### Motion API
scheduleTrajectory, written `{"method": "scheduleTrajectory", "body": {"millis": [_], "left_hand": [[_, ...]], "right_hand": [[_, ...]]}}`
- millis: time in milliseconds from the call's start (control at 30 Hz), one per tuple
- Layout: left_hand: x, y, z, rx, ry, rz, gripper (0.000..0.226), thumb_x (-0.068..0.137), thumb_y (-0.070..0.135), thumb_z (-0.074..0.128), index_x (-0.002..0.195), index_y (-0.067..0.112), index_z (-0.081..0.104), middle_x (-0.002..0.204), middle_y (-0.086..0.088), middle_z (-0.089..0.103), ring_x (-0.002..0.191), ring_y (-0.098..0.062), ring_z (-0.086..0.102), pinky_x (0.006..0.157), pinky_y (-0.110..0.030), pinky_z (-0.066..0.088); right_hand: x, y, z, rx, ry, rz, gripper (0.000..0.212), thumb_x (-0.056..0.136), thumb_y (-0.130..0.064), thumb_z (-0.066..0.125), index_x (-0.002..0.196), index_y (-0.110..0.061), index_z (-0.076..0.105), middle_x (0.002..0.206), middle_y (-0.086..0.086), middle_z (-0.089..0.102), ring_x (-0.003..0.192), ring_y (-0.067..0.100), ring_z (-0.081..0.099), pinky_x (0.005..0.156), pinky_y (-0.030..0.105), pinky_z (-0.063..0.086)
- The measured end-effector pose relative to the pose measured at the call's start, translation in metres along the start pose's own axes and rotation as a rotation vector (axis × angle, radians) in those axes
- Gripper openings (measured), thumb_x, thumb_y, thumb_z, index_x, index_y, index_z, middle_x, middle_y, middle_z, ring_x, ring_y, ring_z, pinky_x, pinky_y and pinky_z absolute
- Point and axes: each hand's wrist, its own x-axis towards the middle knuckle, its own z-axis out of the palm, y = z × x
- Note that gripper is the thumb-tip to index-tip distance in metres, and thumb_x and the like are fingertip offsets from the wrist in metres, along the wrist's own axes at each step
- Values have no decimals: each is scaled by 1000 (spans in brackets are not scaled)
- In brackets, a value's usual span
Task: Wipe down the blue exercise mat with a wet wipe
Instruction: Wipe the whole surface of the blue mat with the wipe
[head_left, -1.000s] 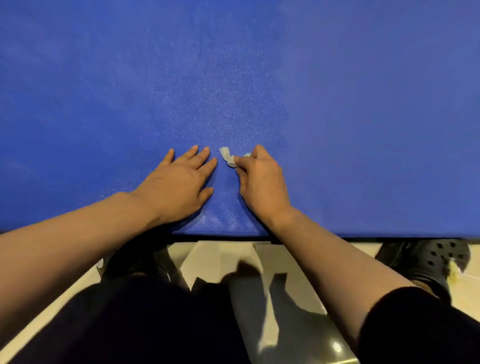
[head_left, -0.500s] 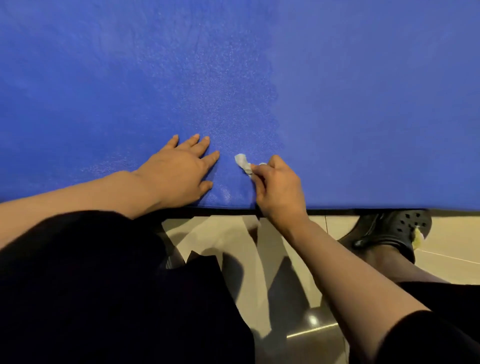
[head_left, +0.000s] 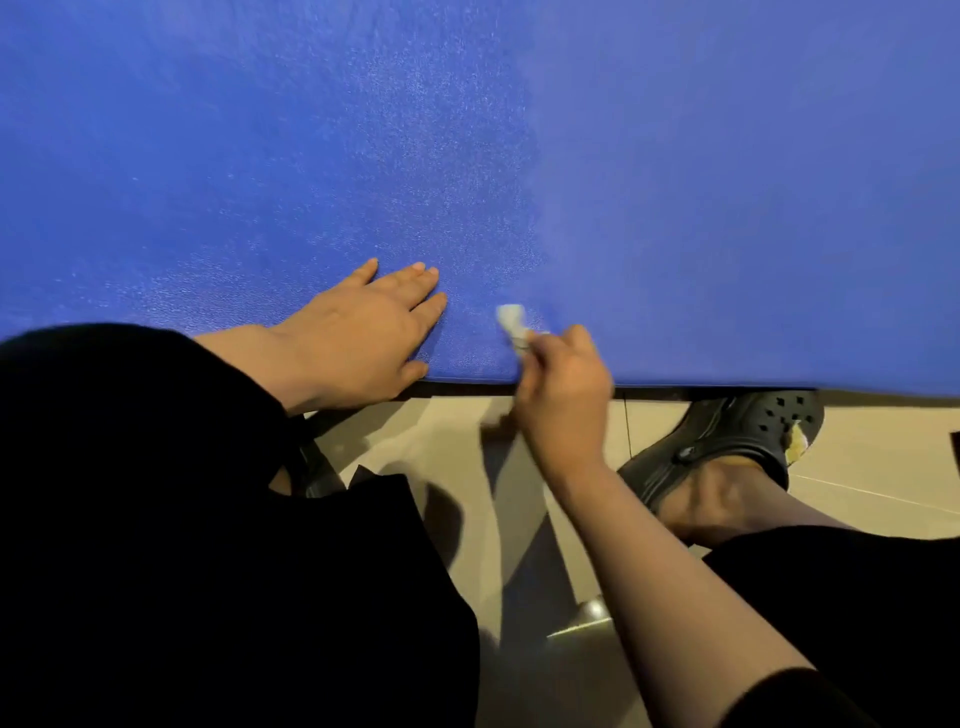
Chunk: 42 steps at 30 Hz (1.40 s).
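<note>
Since the earlier frame, the right hand (head_left: 563, 395) has slid toward the near edge of the mat, so its wrist is now over the floor, and the left hand has kept its place. Its fingers (head_left: 537, 353) are curled and pinch a small crumpled wet wipe (head_left: 511, 322), whose white end sticks out past the fingertips and lies on the blue exercise mat (head_left: 675, 182). This hand looks a little blurred.

To the left of it, the left hand (head_left: 363, 338) lies flat on the mat with its fingers straight and close together, palm down, holding nothing. The two hands are near each other but do not touch.

The mat fills the whole upper part of the view. Around the hands its surface shines with small light speckles, while farther right it looks plain and matt. The near edge of the mat runs just below the left palm and under the right hand.

Below the edge there is a pale tiled floor (head_left: 883, 457). The person's right foot in a black clog (head_left: 737, 447) rests on it, beside the mat's edge. Black clothing (head_left: 182, 545) covers the lower left of the view.
</note>
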Motion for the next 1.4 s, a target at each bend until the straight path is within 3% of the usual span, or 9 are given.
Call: {"method": "scheduleTrajectory", "body": {"millis": [100,167,300,367,567,833,1033,1233,1400], "left_hand": [[4,2,-1,4,3,3,72,100,44,40,155,13,7,163,-6,-3,150,-17,-1,120,-40,2],[9,6,-3,4,24,20,72,100,44,40,155,12,7,163,-5,-2,150,-17,0,120,-39,3],[15,12,-2,16,33,71,70,99,42,42,155,13,10,163,-6,1,150,-17,2,120,-39,4],[17,10,1,37,19,75,71,99,43,41,155,14,8,163,-5,0,150,-17,2,120,-41,5],[19,5,1,46,-8,65,73,100,46,41,155,16,4,163,-2,-1,150,-15,2,120,-41,5],[28,5,-2,19,87,57,70,96,46,50,151,13,25,159,-2,21,138,-24,31,116,-42,17],[36,-2,-5,21,54,64,82,90,54,56,153,14,22,160,-1,15,139,-24,24,117,-44,18],[39,-6,-6,-12,75,93,85,85,54,62,152,18,25,159,-3,20,143,-25,20,117,-45,15],[37,-12,-6,-17,43,82,85,86,59,56,154,20,21,161,0,15,146,-22,16,118,-43,10]], "right_hand": [[5,17,-6,-42,102,246,17,92,-7,55,95,0,70,84,11,49,70,33,53,61,29,34],[-1,-5,3,-5,122,166,14,90,-4,57,91,-1,70,79,11,50,63,31,53,57,34,43],[-17,-28,21,60,-72,-137,18,85,-8,52,90,-1,68,78,16,51,64,36,53,56,36,43],[-7,-8,13,13,-84,-153,15,83,-6,55,87,-1,69,76,16,52,62,36,54,54,36,42],[25,48,-11,-106,102,260,19,93,-9,53,97,0,70,90,17,53,77,38,55,63,28,27],[13,5,17,41,-77,-139,19,86,-8,55,92,-3,71,76,14,51,61,34,52,54,33,44],[47,29,16,-52,77,195,20,92,-10,53,98,-2,70,91,18,53,77,39,53,66,41,38],[36,-5,32,24,-119,-234,22,83,-8,56,96,-6,73,78,17,52,63,36,52,52,36,39],[87,52,6,-118,19,168,27,97,-14,47,110,-7,70,104,19,54,88,40,54,71,38,35]]}}
